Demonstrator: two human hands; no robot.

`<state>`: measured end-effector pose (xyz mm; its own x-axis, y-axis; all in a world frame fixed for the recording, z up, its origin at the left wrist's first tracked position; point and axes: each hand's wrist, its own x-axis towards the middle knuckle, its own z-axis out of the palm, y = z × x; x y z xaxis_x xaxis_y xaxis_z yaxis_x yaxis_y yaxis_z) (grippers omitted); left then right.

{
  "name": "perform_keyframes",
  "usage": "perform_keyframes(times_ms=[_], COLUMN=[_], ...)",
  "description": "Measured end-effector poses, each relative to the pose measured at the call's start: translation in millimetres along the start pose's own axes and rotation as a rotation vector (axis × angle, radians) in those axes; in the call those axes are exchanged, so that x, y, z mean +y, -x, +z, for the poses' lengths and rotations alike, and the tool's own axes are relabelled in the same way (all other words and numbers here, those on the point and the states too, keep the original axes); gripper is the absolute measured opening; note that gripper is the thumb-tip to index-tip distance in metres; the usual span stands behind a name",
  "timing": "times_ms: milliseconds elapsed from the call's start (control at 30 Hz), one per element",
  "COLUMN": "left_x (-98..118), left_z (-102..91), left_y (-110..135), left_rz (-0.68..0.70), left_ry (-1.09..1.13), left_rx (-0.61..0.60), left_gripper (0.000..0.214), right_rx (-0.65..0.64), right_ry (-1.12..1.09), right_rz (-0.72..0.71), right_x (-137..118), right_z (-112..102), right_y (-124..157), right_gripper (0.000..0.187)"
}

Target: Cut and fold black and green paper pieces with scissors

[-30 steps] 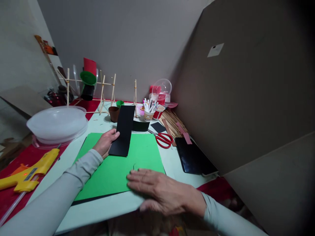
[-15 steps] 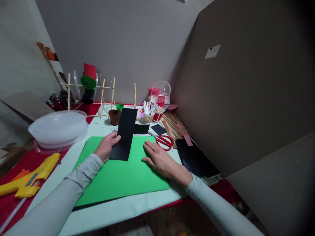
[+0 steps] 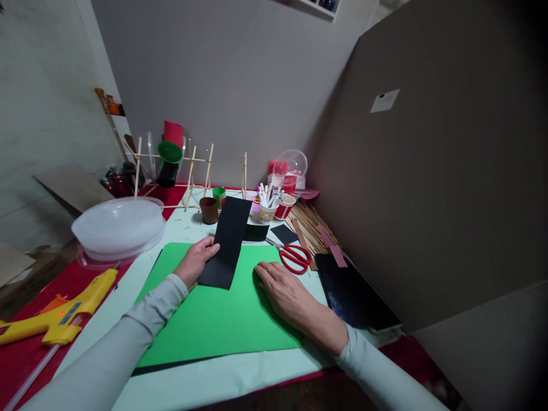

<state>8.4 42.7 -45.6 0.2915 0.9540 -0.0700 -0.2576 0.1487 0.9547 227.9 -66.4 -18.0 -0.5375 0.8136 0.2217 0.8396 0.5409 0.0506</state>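
Note:
My left hand (image 3: 196,263) pinches the left edge of a long black paper strip (image 3: 228,241), thumb on top, and the strip's far end lifts toward the back of the table. The strip lies over a green paper sheet (image 3: 209,317) that covers a black sheet whose edge shows at the front. My right hand (image 3: 287,294) rests flat on the green sheet's right part, fingers stretched out and holding nothing. Red-handled scissors (image 3: 295,256) lie just beyond its fingertips.
A yellow glue gun (image 3: 60,317) lies at the left on red cloth. Clear plastic bowls (image 3: 117,225) sit behind it. A wooden stick frame (image 3: 188,171), small cups, a marker cup (image 3: 268,208), skewers (image 3: 310,222) and a black tablet (image 3: 357,294) crowd the back and right. A large cardboard panel (image 3: 428,171) walls the right.
My right hand went from the green sheet's front edge up to its right side near the scissors. The view shifted slightly. My left hand kept hold of the black strip.

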Motion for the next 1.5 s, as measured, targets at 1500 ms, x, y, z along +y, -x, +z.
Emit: perform_keyframes(times_ms=[1500], left_x=[37.7], left_z=[34.7], left_y=[31.6], left_rz=[-0.005], left_ry=[0.066], left_rx=[-0.02], left_gripper=[0.035], right_rx=[0.271], right_ry=[-1.358], right_rz=[0.218], right_x=[12.7], right_z=[-20.4], right_y=[-54.1], right_gripper=[0.041])
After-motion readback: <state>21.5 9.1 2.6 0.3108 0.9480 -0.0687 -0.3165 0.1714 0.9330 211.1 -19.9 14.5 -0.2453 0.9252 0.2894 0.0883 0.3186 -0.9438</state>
